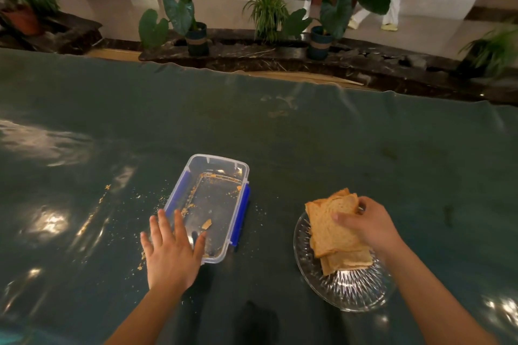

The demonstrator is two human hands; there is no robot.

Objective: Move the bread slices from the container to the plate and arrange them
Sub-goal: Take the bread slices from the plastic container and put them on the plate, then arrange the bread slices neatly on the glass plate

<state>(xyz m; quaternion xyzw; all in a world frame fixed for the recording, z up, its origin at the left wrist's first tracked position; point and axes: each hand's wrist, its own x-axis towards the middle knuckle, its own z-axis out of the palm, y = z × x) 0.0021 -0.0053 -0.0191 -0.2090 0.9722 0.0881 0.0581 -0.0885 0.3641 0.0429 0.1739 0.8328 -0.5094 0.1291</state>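
A clear plastic container (215, 176) with blue side clips lies on the table at centre and holds only crumbs and one small scrap of crust. My left hand (171, 252) rests flat and open on its near left corner, fingers spread. To the right stands a cut-glass plate (353, 291) bearing a stack of brown bread slices (330, 230). My right hand (367, 227) grips the right side of the top slices, thumb on top, fingers behind them.
A dark green, glossy cloth (252, 120) covers the table, with crumbs scattered left of the container. Beyond the far edge stand potted plants (182, 8) on a dark ledge, and a person's legs (389, 3) pass at the back right.
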